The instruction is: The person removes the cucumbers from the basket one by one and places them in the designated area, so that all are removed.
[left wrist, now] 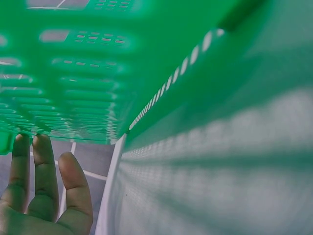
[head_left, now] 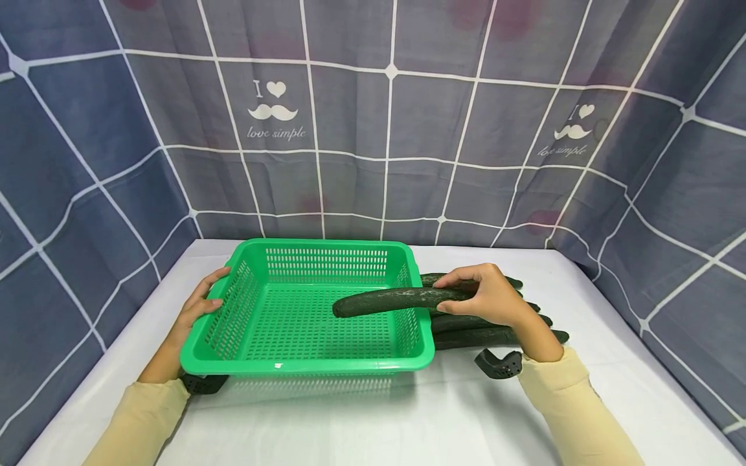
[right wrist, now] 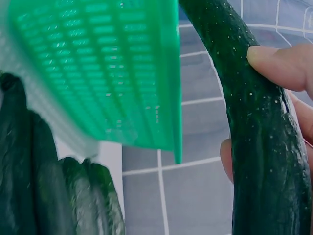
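Observation:
My right hand (head_left: 492, 294) pinches one end of a dark green cucumber (head_left: 384, 301) between thumb and fingers. The cucumber lies roughly level in the air, its far end reaching over the right side of a green plastic basket (head_left: 303, 367). In the right wrist view the thumb presses the near side of the cucumber (right wrist: 249, 107). My left hand (head_left: 195, 314) holds the basket's left rim, thumb on the rim. Fingertips (left wrist: 43, 144) touch its outside in the left wrist view. Several more cucumbers (head_left: 474, 338) lie side by side right of the basket, partly under my right hand.
The white tabletop (head_left: 326, 427) carries everything. Grey checked curtain cloth (head_left: 350, 129) stands behind and along both sides. Black wrist mounts (head_left: 500, 364) sit beneath both wrists. The basket's slotted floor (head_left: 315, 323) shows no cucumbers on it.

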